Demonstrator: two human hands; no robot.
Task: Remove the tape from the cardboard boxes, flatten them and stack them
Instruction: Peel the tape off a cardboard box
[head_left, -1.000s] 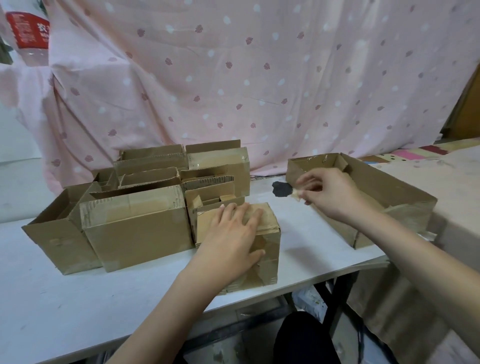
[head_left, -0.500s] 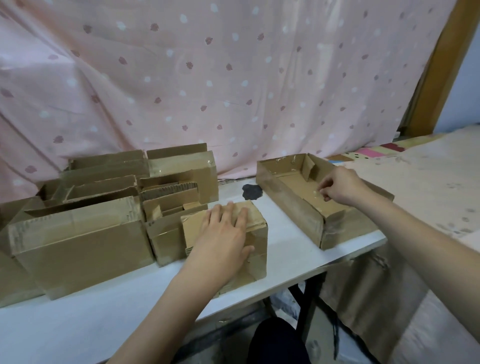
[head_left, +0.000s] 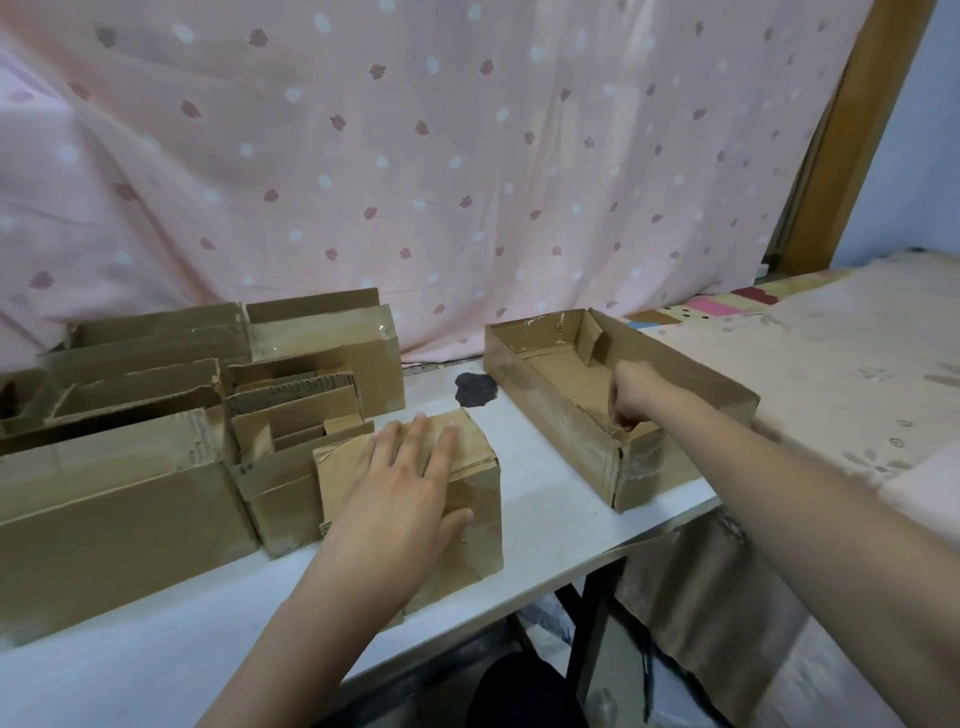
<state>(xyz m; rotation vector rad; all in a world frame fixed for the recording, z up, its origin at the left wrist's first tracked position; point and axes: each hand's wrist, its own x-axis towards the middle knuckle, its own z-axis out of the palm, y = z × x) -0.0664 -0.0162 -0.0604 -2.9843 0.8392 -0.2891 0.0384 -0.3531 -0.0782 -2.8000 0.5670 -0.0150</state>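
Small closed cardboard box (head_left: 415, 499) sits at desk (head_left: 545, 509) centre, near front edge. Left hand (head_left: 402, 488) lies flat on its top, fingers (head_left: 441, 441) straight and spread. At 2 o'clock from it: long open tray-like box (head_left: 561, 421), right hand (head_left: 631, 397) inside it, fingers curled down; whether they pinch anything, can't tell. Cluster of open boxes (head_left: 171, 421) at 9–10 o'clock. Pink dotted curtain (head_left: 415, 156) behind.
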